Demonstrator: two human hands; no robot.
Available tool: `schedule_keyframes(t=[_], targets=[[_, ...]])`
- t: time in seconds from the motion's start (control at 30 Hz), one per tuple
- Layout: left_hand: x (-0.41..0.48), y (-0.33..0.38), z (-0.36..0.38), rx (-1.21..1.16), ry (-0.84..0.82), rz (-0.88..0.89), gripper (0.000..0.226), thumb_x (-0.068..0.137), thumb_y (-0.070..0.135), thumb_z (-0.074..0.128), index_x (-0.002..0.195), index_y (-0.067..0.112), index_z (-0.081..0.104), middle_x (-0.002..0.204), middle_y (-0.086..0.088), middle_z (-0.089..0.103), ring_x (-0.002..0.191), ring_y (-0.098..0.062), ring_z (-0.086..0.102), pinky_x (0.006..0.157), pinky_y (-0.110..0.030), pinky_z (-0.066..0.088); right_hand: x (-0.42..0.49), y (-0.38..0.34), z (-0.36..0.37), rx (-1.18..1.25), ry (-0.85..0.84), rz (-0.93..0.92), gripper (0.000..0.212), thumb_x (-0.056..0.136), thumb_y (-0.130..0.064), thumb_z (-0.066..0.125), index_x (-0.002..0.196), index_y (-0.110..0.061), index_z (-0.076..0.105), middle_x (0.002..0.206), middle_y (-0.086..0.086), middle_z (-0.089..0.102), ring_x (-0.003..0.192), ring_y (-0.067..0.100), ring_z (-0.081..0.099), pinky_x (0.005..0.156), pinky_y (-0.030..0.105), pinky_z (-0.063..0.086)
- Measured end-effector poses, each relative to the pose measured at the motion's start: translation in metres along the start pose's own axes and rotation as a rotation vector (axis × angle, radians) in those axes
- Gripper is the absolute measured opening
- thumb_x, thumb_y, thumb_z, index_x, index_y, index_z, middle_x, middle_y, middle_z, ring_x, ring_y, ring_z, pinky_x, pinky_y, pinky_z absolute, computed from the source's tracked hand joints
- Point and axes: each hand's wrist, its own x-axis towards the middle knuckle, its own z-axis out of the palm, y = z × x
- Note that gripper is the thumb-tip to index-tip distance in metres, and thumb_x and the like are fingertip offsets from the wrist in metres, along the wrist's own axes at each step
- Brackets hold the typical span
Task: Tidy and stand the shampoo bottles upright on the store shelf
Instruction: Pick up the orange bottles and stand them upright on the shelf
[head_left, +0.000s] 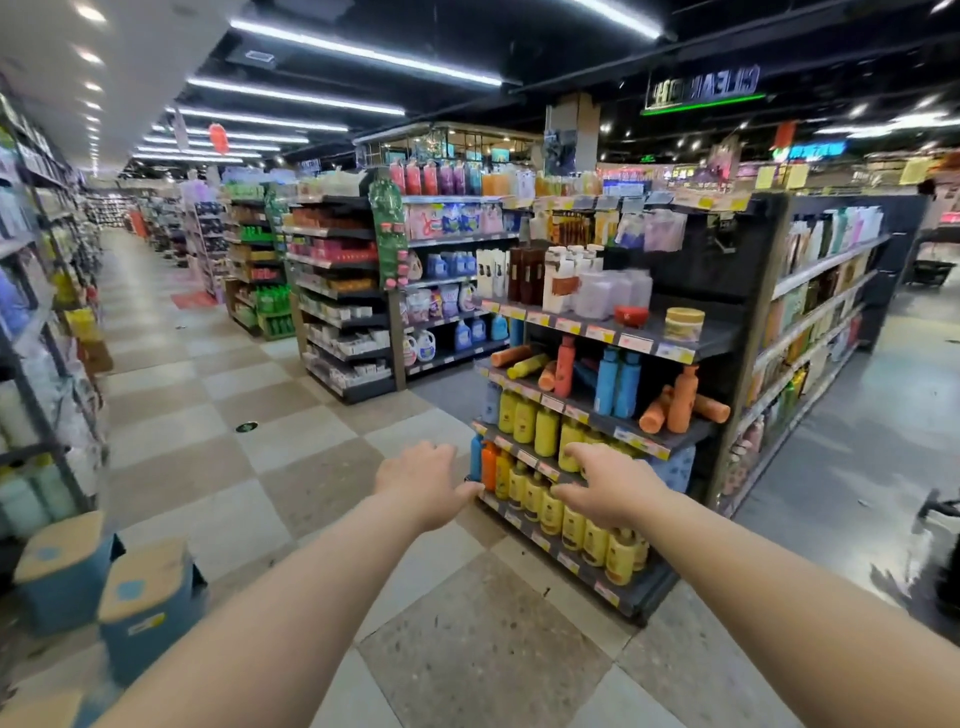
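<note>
A dark end shelf unit (680, 434) stands ahead of me. On its middle shelf, orange bottles (511, 355) and a yellow bottle (527, 365) lie on their sides at the left. Another orange bottle (655, 411) lies at the right beside an upright one (683, 399). Two blue bottles (618, 383) and a red-orange bottle (565, 366) stand upright. Rows of yellow bottles (545, 431) fill the lower shelves. My left hand (423, 480) and my right hand (610, 486) reach forward, fingers apart, holding nothing, well short of the shelf.
Two blue stools (148, 597) with tan tops stand on the floor at my left. Shelving (36, 332) lines the left side of the tiled aisle. Another shelf unit (358, 291) stands behind the end shelf. A long side shelf (821, 322) runs off to the right.
</note>
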Motion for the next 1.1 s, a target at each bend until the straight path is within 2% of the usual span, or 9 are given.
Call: schedule_keyframes(t=[0.1,0.23,0.57,0.77,0.87,1.0,1.1], targets=[[0.045,-0.004,0.013,-0.008,-0.033,0.004,0.064,0.086,0.062,0.041,0.134,0.020,0.041,0.134,-0.005,0.049,0.122,-0.026,0.048,0.094,-0.041,0.045,0.044,0.003,0.007,-0.012,-0.029,-0.010,0.063,0.087,-0.051,0.048,0.141,-0.027,0.029,0.145,0.002,0.041,0.128,0.025,0.046,0.102,0.046,0.041],[0.111,-0.007,0.028,-0.036,-0.053,0.040,0.062,0.086,0.060,0.042,0.134,0.022,0.039,0.135,-0.004,0.049,0.122,-0.026,0.049,0.090,-0.041,0.045,0.098,0.014,0.015,-0.019,-0.032,0.010,0.061,0.086,-0.052,0.048,0.141,-0.030,0.030,0.144,0.001,0.043,0.129,0.024,0.044,0.103,0.046,0.041],[0.315,-0.033,0.065,-0.109,-0.068,0.217,0.071,0.082,0.063,0.047,0.140,0.025,0.033,0.137,-0.005,0.048,0.124,-0.027,0.048,0.095,-0.045,0.047,0.259,0.026,0.036,-0.012,-0.019,0.189,0.063,0.086,-0.053,0.047,0.141,-0.027,0.029,0.146,0.001,0.041,0.130,0.023,0.044,0.100,0.041,0.044],[0.424,-0.064,0.073,-0.086,-0.083,0.324,0.061,0.081,0.063,0.047,0.125,0.021,0.046,0.121,-0.004,0.055,0.111,-0.026,0.053,0.089,-0.043,0.050,0.350,0.011,0.047,0.020,-0.014,0.256,0.063,0.086,-0.053,0.047,0.141,-0.028,0.030,0.147,-0.001,0.040,0.132,0.022,0.041,0.101,0.040,0.043],[0.466,-0.069,0.084,-0.095,-0.131,0.339,0.060,0.083,0.061,0.047,0.126,0.020,0.045,0.123,-0.006,0.054,0.114,-0.027,0.052,0.092,-0.044,0.049,0.386,0.010,0.058,0.024,-0.055,0.302,0.064,0.086,-0.053,0.048,0.141,-0.028,0.030,0.147,-0.001,0.040,0.132,0.022,0.042,0.103,0.041,0.042],[0.520,-0.074,0.097,-0.121,-0.160,0.365,0.054,0.081,0.062,0.048,0.117,0.021,0.048,0.117,-0.006,0.055,0.110,-0.027,0.053,0.090,-0.045,0.048,0.447,0.014,0.062,0.024,-0.069,0.326,0.064,0.086,-0.052,0.048,0.142,-0.028,0.029,0.147,0.001,0.039,0.131,0.024,0.043,0.102,0.041,0.042],[0.557,-0.084,0.103,-0.123,-0.158,0.351,0.058,0.081,0.062,0.048,0.124,0.022,0.047,0.122,-0.006,0.055,0.113,-0.027,0.052,0.090,-0.043,0.049,0.498,0.011,0.068,0.017,-0.077,0.274,0.062,0.086,-0.049,0.048,0.141,-0.027,0.030,0.147,0.001,0.040,0.132,0.024,0.041,0.104,0.042,0.040]])
